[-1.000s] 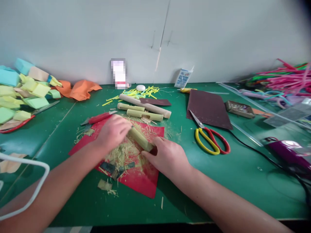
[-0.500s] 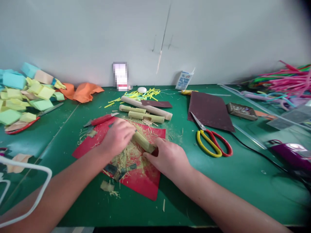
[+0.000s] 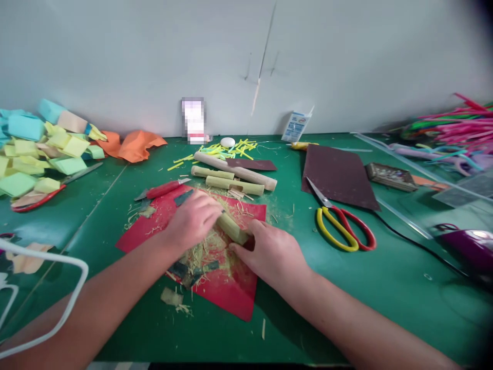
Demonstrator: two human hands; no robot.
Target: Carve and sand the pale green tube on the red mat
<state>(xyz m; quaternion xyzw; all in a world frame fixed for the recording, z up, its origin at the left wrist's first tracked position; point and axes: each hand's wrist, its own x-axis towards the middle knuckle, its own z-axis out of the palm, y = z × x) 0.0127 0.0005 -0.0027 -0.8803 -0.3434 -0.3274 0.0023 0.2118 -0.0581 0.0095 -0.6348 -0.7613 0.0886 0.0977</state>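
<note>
A short pale green bamboo stick (image 3: pixel 233 229) lies slanted on a red sheet (image 3: pixel 227 288) covered with fine shavings. My right hand (image 3: pixel 269 254) pinches the stick's lower right end against the sheet. My left hand (image 3: pixel 194 221) is curled closed over the stick's upper left part, and what its fingers hold is hidden. A dark strip (image 3: pixel 184 197) shows just beyond its knuckles. Dark peel scraps (image 3: pixel 192 270) lie below my left wrist.
A red-handled knife (image 3: pixel 164 189) lies at the sheet's top left. More bamboo pieces (image 3: pixel 234 184) and a wooden dowel (image 3: pixel 236 171) lie behind. Yellow-and-red scissors (image 3: pixel 341 226) and dark sandpaper (image 3: pixel 337 177) sit right. Foam blocks (image 3: pixel 42 149) are piled left, and a purple tool (image 3: pixel 468 244) is far right.
My left hand has slid a little down the stick toward my right hand, covering more of it. My right hand keeps its hold on the lower end.
</note>
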